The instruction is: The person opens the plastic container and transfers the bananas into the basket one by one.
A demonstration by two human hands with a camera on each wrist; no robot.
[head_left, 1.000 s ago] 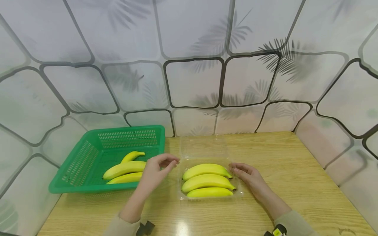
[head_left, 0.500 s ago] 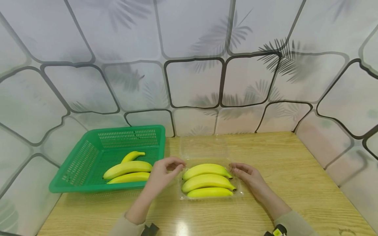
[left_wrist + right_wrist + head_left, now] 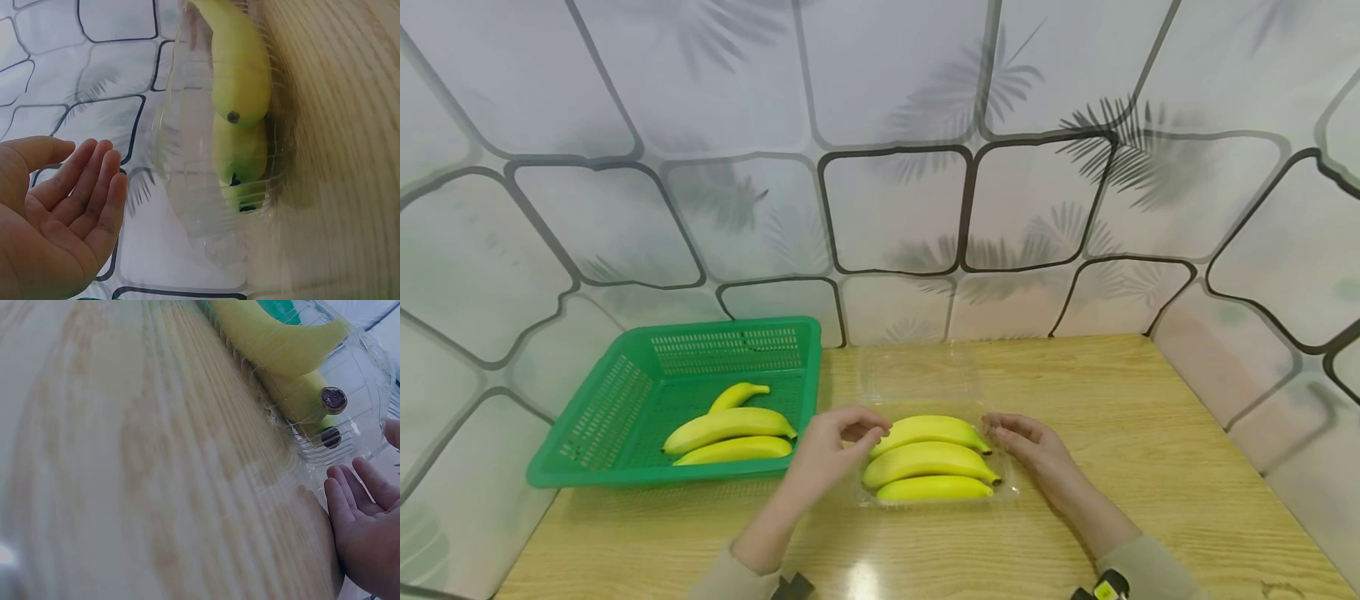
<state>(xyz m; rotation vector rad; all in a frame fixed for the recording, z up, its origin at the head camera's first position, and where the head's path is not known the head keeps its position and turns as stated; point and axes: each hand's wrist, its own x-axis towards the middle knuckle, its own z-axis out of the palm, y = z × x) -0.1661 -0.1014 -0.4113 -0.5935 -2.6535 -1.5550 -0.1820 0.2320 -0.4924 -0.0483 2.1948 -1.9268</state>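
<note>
A clear plastic clamshell box holds three yellow bananas lying side by side; its lid is folded back towards the wall. My left hand hovers over the box's left end, thumb apart from the fingers and nothing held, overlapping the rear banana's tip in the head view. In the left wrist view its fingers are loosely bent. At the box's far right corner is my right hand. The right wrist view has its fingers nearly straight beside the box wall, thumb right at the rim.
To the left stands a green plastic basket with slotted walls, holding three more bananas. A patterned wall covering rises behind the wooden table and along both sides.
My left hand has moved right, from beside the basket's edge to over the left end of the box. The right hand and the bananas have stayed in place.
</note>
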